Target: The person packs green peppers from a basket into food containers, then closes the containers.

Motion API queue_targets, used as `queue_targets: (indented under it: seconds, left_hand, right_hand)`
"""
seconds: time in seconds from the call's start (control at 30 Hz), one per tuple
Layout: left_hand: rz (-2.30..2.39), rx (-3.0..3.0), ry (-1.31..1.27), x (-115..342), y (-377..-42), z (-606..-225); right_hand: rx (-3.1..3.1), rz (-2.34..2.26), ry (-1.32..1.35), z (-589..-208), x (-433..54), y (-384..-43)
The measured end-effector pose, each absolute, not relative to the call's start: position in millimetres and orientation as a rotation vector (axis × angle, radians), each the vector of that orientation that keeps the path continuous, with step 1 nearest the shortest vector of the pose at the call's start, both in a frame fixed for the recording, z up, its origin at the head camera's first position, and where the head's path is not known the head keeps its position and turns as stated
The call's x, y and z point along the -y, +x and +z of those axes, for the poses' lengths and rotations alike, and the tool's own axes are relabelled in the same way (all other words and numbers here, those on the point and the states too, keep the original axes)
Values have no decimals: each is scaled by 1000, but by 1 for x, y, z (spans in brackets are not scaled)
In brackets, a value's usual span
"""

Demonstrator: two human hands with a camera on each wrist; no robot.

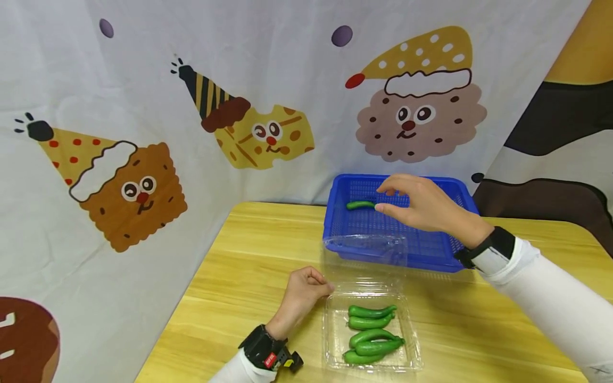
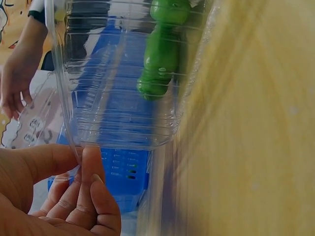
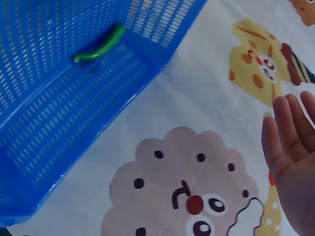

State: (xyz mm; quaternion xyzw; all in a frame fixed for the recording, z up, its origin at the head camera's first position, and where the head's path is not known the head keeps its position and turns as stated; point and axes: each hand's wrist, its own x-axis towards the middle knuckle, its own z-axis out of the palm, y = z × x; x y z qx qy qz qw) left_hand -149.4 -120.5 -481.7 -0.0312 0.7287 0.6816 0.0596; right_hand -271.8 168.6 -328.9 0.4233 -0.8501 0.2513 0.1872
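A clear plastic clamshell box (image 1: 412, 351) lies on the table with its lid (image 1: 330, 260) raised toward the basket. Several green peppers (image 1: 373, 348) rest inside it. My left hand (image 1: 306, 290) pinches the box's edge near the hinge between thumb and forefinger, as the left wrist view shows. Over the blue basket (image 1: 397, 250) hovers my right hand (image 1: 416, 205), its fingers loosely bent and holding nothing. One green pepper (image 3: 101, 46) lies on the basket floor, just left of that hand in the head view.
The wooden table (image 1: 230, 266) carries the box in front and the basket behind it. A white cloth (image 1: 268, 48) printed with cartoon biscuits and cheese hangs directly behind the table. The raised lid stands between box and basket, overlapping the basket's front rim.
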Motion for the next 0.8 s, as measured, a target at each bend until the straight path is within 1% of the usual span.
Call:
queue_targets:
  seconds: [0.4, 0.6, 0.8]
  left_hand:
    - [2087, -2195, -79, 121, -150, -481]
    - [2068, -2214, -99, 122, -150, -479]
    - [2062, -2217, -90, 122, -148, -481]
  right_hand:
    - [2674, 774, 973, -338, -170, -312]
    - [2718, 725, 967, -351, -165, -340]
    - [2811, 637, 991, -366, -155, -358]
